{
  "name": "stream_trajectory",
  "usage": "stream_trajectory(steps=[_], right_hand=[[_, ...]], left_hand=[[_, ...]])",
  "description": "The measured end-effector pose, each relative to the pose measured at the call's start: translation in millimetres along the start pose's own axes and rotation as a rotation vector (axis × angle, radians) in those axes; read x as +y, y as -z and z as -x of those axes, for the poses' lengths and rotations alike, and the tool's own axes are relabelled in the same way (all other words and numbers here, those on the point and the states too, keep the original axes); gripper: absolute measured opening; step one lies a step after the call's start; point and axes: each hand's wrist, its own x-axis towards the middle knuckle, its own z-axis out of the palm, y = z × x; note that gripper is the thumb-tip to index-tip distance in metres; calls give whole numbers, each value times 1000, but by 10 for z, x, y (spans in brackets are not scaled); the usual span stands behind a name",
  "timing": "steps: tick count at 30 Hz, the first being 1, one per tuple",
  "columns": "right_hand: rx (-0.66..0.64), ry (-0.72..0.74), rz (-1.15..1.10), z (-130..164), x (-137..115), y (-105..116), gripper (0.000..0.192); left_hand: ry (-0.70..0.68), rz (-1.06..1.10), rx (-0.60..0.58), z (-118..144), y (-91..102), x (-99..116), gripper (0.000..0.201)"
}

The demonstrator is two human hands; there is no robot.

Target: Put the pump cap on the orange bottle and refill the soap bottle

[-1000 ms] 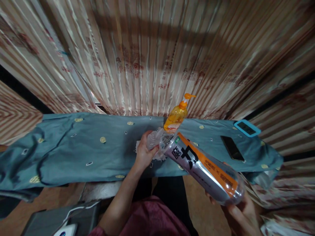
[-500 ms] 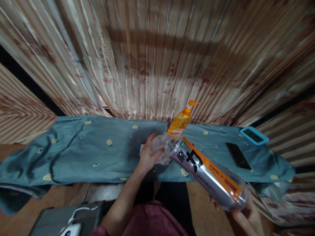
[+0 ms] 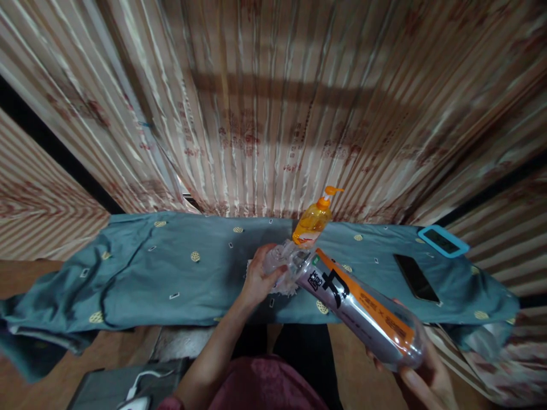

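Note:
My left hand (image 3: 257,282) is closed round a small clear plastic bottle (image 3: 277,257), tipped toward the right. In my right hand (image 3: 427,376) is the base of a large clear bottle (image 3: 363,312) with an orange and silver label. This large bottle slants with its neck up and to the left, against or very near the small bottle's neck; whether the two mouths touch cannot be made out. Beneath them lies a crumpled whitish cloth (image 3: 287,286), partly hidden. Just behind stands an orange pump bottle (image 3: 314,223) with yellow-orange liquid.
A blue-green patterned cloth (image 3: 141,273) covers the narrow table. On its right side lie a black phone (image 3: 415,278) and a blue-framed device (image 3: 444,241). Striped curtains (image 3: 265,114) hang behind and at both sides. A grey case (image 3: 102,381) with a white cable sits lower left.
The camera view has tilted slightly upward, so the table sits lower in the picture. Both hands keep their hold, and the two bottles stay neck to neck with only a slight shift.

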Motion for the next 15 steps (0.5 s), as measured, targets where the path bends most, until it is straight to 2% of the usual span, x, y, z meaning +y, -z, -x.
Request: stream_trajectory(steps=[4,8,11,15], right_hand=[[-23,18,27,-15,21,35,88],[31,-19,27,23,-101,-65,87],[53,-52,-15,49,-181,-132,86],[81,-76,-32,80,-256,-184,83]], left_hand=[[23,-4,-33,-18,13,-8,53],[66,5,-25,89,38,-76,74],[85,-24,21,308,146,-150,83],[114,-78,73,716,386,-200,68]])
